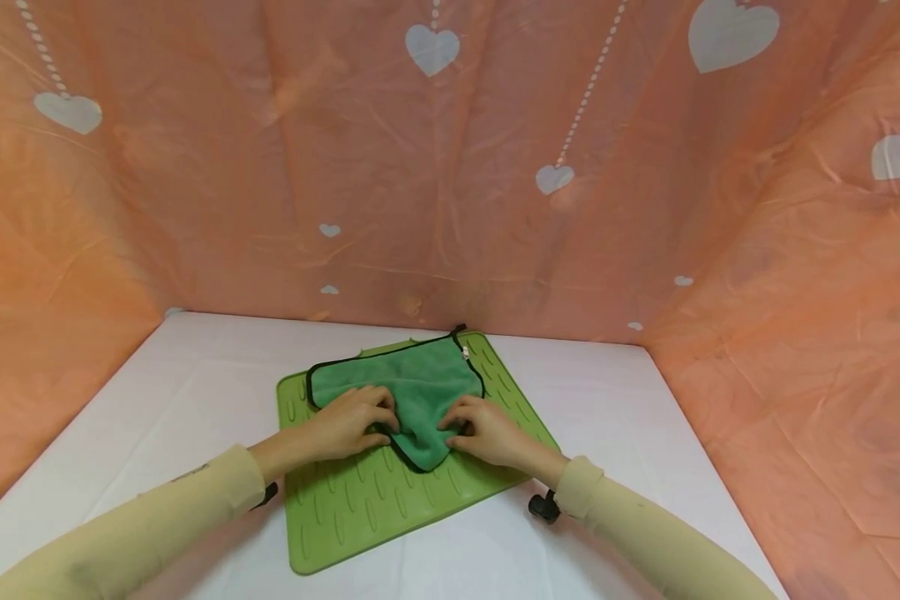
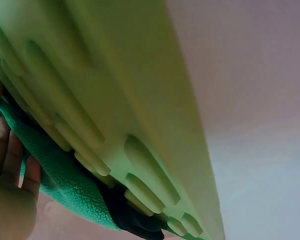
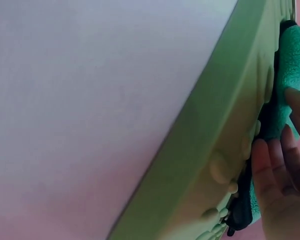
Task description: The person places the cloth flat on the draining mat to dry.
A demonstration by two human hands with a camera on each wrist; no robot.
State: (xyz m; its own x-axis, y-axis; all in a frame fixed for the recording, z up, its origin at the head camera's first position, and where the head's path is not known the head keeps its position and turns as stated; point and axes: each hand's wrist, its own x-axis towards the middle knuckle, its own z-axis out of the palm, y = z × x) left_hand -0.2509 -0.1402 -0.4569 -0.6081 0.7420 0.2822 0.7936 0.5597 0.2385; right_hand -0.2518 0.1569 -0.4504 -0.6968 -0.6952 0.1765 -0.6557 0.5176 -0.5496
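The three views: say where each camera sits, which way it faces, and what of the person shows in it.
Head: worn on the head, looking forward and down at the white table; both sleeved arms show, left hand and right hand on the green cloth on the green mat.
Left wrist: low by the left hand, looking along the mat's ribbed surface; fingers on the cloth show.
Right wrist: low by the right hand, looking along the mat's edge; fingers show.
All three share mat and cloth.

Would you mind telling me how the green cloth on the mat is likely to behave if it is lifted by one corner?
The green cloth would probably droop: it already bunches under the left hand and right hand. Its fleecy pile suggests it is light and easy to grip. The ribbed green mat may hinder sliding.
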